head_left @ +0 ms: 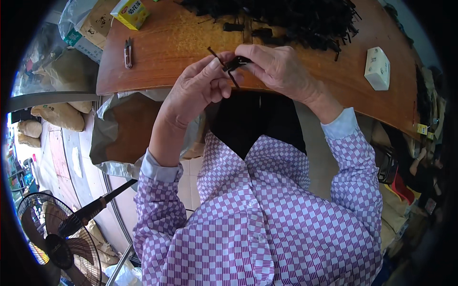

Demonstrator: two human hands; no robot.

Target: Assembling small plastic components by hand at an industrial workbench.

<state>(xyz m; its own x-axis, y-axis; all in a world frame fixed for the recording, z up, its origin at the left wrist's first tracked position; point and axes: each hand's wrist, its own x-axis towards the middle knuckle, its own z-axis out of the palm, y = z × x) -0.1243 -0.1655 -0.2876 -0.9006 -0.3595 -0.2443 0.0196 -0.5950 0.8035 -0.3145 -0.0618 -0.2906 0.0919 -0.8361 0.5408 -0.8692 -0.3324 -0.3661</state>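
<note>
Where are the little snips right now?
In the head view, the snips lie toward the left of the wooden table, below the yellow box and left of the left hand.

the desk (pixel 160 59) is brown wood, lightly glossy; pale tiled floor (pixel 192 174) shows below it; left of the desk are brown sacks (pixel 59 116), a dark fan (pixel 59 250) and, farther out, bright light.

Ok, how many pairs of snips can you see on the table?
1: the snips lie on the wooden table, left of the left hand. More could be hidden under the black pile.
</note>
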